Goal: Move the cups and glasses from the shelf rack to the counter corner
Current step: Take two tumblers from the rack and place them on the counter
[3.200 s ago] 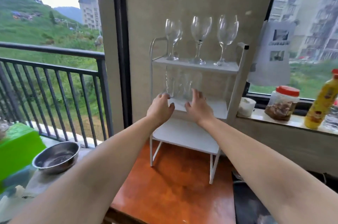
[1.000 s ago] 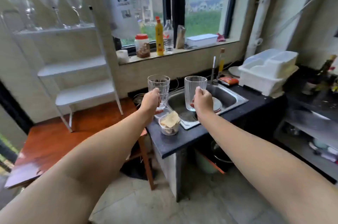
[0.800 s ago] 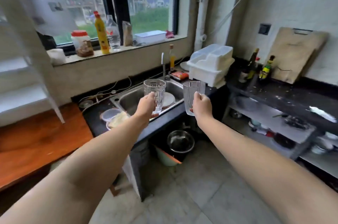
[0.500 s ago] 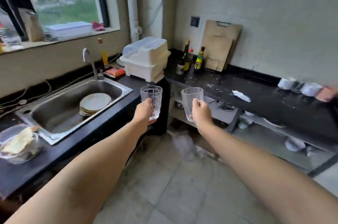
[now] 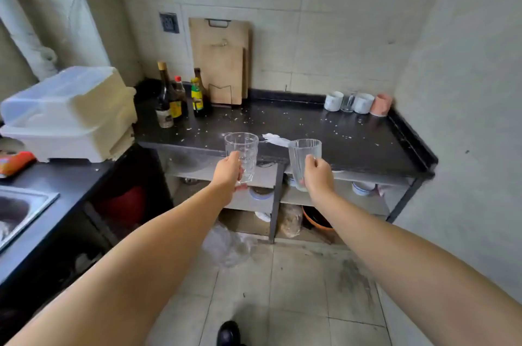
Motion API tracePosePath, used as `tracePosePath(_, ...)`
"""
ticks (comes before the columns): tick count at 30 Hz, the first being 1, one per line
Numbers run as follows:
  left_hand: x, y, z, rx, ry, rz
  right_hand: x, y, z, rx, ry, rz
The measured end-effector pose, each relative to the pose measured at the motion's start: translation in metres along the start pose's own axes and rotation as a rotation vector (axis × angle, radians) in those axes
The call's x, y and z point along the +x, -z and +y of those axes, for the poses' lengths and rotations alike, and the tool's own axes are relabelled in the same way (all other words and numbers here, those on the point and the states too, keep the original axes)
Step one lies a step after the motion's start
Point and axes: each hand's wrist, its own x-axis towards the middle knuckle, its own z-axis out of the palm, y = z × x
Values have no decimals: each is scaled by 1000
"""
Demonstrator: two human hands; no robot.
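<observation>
Glass tumblers (image 5: 241,152) upright in both outstretched hands (image 5: 227,172).

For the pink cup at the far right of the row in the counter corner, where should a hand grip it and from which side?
Grip the pink cup around its upper wall, coming from the front. It stands against the side wall, the white mug sits close on its left, and the back wall is just behind, so only the front, facing the black counter, looks free for the fingers. No handle shows.
</observation>
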Motion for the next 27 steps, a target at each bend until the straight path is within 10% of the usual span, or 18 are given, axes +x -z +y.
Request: tracePosePath(27,344,-441,52,264,185,-451,468,153,64,98,-268,362)
